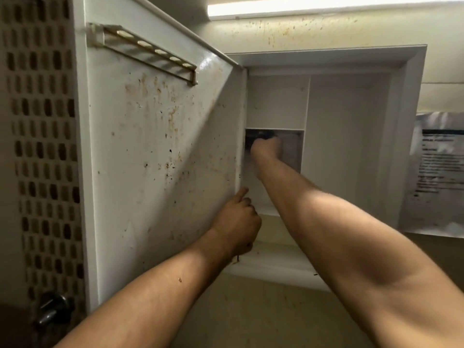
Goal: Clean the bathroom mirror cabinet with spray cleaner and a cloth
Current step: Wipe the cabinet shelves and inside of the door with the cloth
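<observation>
Two hands are at work on the open mirror cabinet (346, 146). One finger of the left hand (236, 224) is raised against the hinged edge of the door (163, 146), while the others are curled under. Whether they grip anything cannot be told from behind. That touch probably keeps the door swung wide, so that the other arm has room.

The right hand (266, 146) is pushed deep into the small lower-left compartment (292, 151), with its arm stretched almost straight. Its fingers are hidden behind the knuckles and blurred, so their state cannot be told. A dark shape (262, 134) sits at their tips. It may be the cloth but is too smeared to name. No spray bottle is in view.

As a judgement, the wiping is at the inner shelves. The door's inside face is thick with rust-coloured specks (173, 114), so much of the job seems undone.

A slotted rail (140, 50) is fixed near the door's top. A light strip (326, 6) glows above the cabinet. A printed notice (437, 172) hangs on the wall to the right, and a perforated panel (42, 146) stands at far left.
</observation>
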